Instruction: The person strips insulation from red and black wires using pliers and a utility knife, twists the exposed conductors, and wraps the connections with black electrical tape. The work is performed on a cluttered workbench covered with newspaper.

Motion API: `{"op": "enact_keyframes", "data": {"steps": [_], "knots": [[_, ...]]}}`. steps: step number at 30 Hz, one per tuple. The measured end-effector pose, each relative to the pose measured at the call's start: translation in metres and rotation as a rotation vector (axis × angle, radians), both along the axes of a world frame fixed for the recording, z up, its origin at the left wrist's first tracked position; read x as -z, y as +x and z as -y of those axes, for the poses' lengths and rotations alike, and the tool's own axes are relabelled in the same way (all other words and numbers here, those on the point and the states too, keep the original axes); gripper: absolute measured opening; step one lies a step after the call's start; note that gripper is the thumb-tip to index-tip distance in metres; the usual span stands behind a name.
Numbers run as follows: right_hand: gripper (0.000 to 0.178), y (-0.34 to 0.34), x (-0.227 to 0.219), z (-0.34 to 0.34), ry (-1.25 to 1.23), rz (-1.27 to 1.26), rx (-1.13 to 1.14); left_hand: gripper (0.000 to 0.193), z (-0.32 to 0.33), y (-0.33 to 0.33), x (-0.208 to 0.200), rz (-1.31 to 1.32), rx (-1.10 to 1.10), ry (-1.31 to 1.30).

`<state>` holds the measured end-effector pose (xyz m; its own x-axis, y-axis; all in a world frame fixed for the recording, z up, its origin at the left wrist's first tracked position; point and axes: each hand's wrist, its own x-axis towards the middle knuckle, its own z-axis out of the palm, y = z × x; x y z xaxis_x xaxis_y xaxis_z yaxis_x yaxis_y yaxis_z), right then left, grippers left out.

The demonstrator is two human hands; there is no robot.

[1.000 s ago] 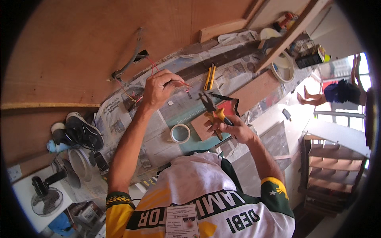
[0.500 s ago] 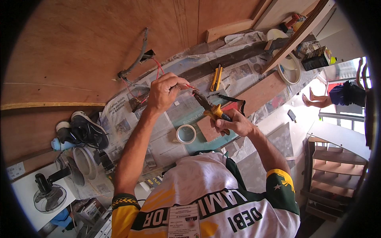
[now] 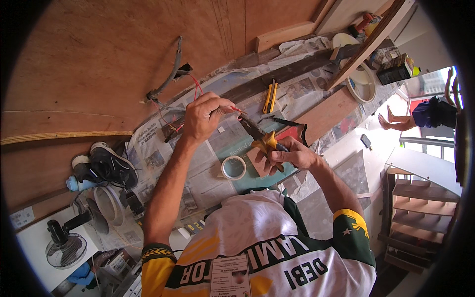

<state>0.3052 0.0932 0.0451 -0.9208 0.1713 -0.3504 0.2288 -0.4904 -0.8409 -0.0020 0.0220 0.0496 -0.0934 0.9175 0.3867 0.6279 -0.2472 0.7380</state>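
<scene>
My left hand (image 3: 202,118) pinches a red electrical wire (image 3: 196,85) that runs out of a hole in the plywood panel; its short end sticks out past my fingertips. Just right of that end are the jaws of the pliers (image 3: 267,142), which have yellow and black handles. Around those handles my right hand (image 3: 293,154) is closed, with its fingers somewhat loosened. A grey cable (image 3: 174,69) curves up beside the hole. Below the wire, a roll of tape (image 3: 233,168) lies on newspaper, and a yellow utility knife (image 3: 270,96) lies farther off.
Newspaper (image 3: 153,157) covers the surface under my hands. A wooden board (image 3: 324,115) crosses it on the right. Shoes (image 3: 111,166) and a small fan (image 3: 67,247) are at left. A white tub (image 3: 362,84) stands far right, near another person's bare legs (image 3: 398,121).
The pliers' handles have spread apart as my right fingers loosened, and the jaws have shifted slightly down from the wire end. My left hand keeps its pinch on the wire.
</scene>
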Motion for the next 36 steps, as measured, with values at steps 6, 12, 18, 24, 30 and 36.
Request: {"op": "enact_keyframes", "data": {"steps": [6, 12, 18, 24, 30, 36], "knots": [[0.042, -0.002, -0.003, 0.001, 0.061, 0.028, 0.006, 0.012, 0.002, -0.001, 0.000, -0.019, 0.007, 0.008], [0.034, 0.005, 0.019, -0.004, 0.231, 0.140, -0.026, 0.018, 0.002, -0.005, 0.000, -0.162, 0.055, 0.004], [0.015, 0.005, 0.033, -0.051, 1.296, 0.039, -0.022, 0.017, 0.011, -0.007, 0.007, -0.227, 0.138, -0.047], [0.016, -0.019, -0.004, -0.111, 2.061, -0.149, -0.062, 0.012, 0.018, -0.001, 0.012, -0.234, 0.075, -0.134], [0.007, -0.023, -0.038, -0.109, 2.237, 0.038, -0.349, 0.009, -0.003, 0.011, 0.061, -0.326, 0.027, -0.287], [0.011, -0.007, -0.047, -0.042, 2.036, 0.442, -0.182, 0.013, -0.026, 0.015, 0.046, -0.151, -0.045, -0.316]]}}
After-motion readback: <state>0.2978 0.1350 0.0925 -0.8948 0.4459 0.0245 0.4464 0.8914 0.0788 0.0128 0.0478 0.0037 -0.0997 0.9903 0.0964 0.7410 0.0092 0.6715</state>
